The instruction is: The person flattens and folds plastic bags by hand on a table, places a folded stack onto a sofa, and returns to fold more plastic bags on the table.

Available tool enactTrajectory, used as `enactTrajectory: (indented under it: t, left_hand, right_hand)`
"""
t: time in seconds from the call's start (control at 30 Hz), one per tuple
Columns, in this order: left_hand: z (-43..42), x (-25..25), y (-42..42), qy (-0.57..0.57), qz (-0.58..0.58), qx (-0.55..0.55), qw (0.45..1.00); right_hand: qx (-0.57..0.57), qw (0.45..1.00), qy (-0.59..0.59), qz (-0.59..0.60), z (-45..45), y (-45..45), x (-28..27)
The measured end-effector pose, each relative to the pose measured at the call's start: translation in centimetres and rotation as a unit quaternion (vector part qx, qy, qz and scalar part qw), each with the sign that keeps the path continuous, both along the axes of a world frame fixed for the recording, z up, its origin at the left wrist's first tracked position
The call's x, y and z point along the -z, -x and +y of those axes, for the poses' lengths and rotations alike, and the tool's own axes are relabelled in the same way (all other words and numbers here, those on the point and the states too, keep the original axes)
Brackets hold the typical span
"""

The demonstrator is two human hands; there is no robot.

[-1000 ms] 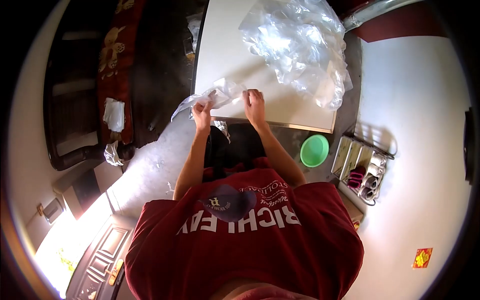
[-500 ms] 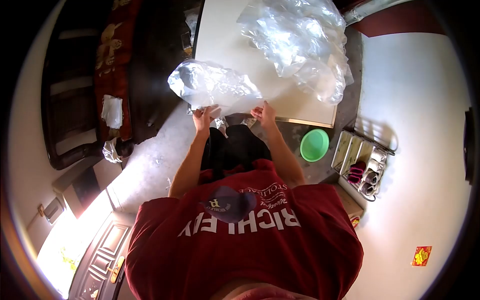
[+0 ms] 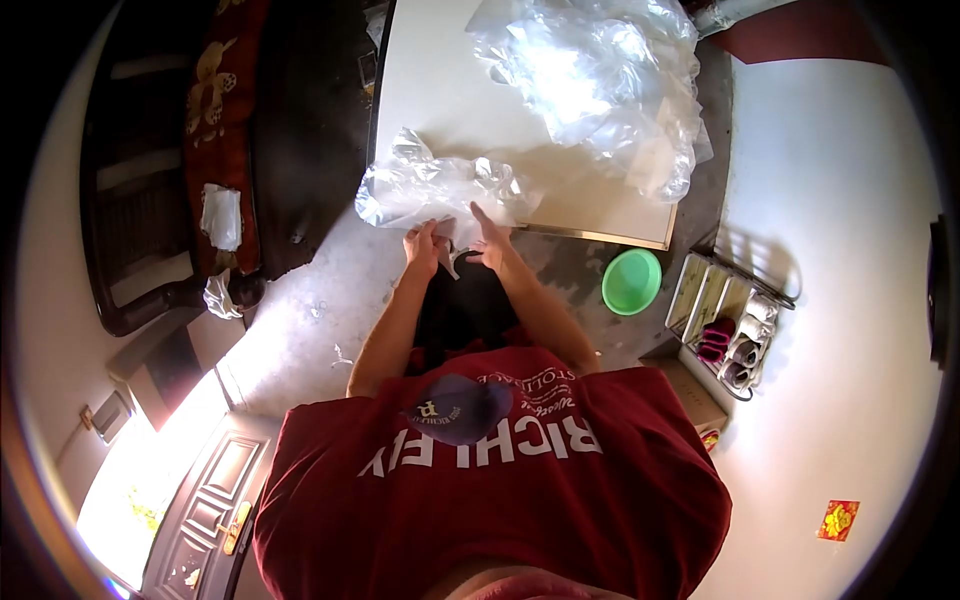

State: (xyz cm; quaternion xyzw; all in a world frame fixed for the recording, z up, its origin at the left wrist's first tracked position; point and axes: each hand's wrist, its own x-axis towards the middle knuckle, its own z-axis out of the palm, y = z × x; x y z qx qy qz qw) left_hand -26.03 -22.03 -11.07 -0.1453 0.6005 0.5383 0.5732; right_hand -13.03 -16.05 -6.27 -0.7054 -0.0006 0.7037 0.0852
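A clear plastic bag [image 3: 440, 190] lies puffed out over the near left corner of the white table [image 3: 590, 205]. My left hand [image 3: 424, 248] pinches the bag's near edge. Close beside it, my right hand [image 3: 490, 240] has its fingers apart, with the index finger stretched up against the plastic. A large heap of crumpled clear plastic [image 3: 600, 90] covers the far right part of the table.
A green basin [image 3: 631, 281] stands on the floor right of the table's near edge. Further right is a rack [image 3: 725, 320] with shoes. At the left are a dark wooden bench [image 3: 140, 240] and a white packet [image 3: 221, 217]. A door [image 3: 205, 510] is at lower left.
The bag first opened out from a narrow strip, then shifted and crumpled near the table corner. My right hand has moved left toward my left hand, and its fingers have spread.
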Motion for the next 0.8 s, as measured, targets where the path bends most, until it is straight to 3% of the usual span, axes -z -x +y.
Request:
enactTrajectory:
  t: [0.07, 0.1, 0.2, 0.23, 0.3, 0.37, 0.4, 0.43, 0.53, 0.6, 0.67, 0.7, 0.77, 0.8]
  left_hand:
    - [0.0, -0.4, -0.4, 0.001, -0.011, 0.011, 1.000]
    - [-0.1, -0.2, -0.5, 0.000, -0.012, 0.014, 1.000]
    - [-0.2, 0.1, -0.7, 0.021, -0.037, 0.042, 0.998]
    - [-0.1, -0.1, -0.8, 0.014, -0.051, 0.024, 0.998]
    - [0.3, 0.3, -0.4, 0.005, -0.065, 0.011, 0.998]
    - [0.7, 2.0, 0.4, 0.006, -0.165, -0.069, 0.984]
    - [2.0, -1.2, 0.2, -0.010, -0.138, -0.106, 0.985]
    - [2.3, -0.1, 1.1, -0.023, -0.149, -0.107, 0.983]
    - [3.5, 1.6, 4.9, -0.031, -0.167, -0.113, 0.979]
    - [4.5, -0.7, 5.6, -0.025, -0.076, -0.093, 0.992]
    - [5.5, -1.4, 7.6, -0.083, -0.088, -0.063, 0.991]
    - [6.3, -2.4, 8.3, -0.105, -0.078, -0.051, 0.990]
    - [7.4, -5.8, 9.5, -0.173, -0.045, -0.033, 0.983]
    - [8.1, -8.0, 10.2, -0.221, -0.022, -0.024, 0.975]
  right_hand:
    - [0.003, 0.996, -0.076, 0.039, -1.5, 0.8, 1.5]
    - [0.041, 0.994, -0.084, -0.062, -1.5, 1.8, 0.3]
    - [0.117, 0.985, -0.124, -0.030, -3.2, 1.4, 4.4]
    - [0.183, 0.962, -0.178, -0.093, -2.4, 2.1, -0.1]
    - [0.167, 0.963, -0.188, -0.094, -2.5, 1.6, 1.2]
    - [0.152, 0.963, -0.198, -0.101, -2.9, 0.4, 2.1]
    - [0.179, 0.952, -0.245, -0.048, -3.2, -0.2, 2.1]
    - [0.203, 0.935, -0.291, 0.004, -3.2, -0.8, 1.7]
    - [0.200, 0.924, -0.324, -0.041, -2.3, -2.2, -0.8]
    - [0.133, 0.918, -0.368, -0.062, -2.2, -3.9, 0.5]
    - [0.000, 0.898, -0.434, -0.076, -1.4, -4.6, 2.4]
    - [-0.001, 0.897, -0.435, -0.076, -0.5, -4.4, 2.4]
    - [-0.109, 0.825, -0.496, -0.248, 1.2, -3.5, 0.9]
    - [-0.111, 0.825, -0.497, -0.244, 2.1, -2.6, -0.6]
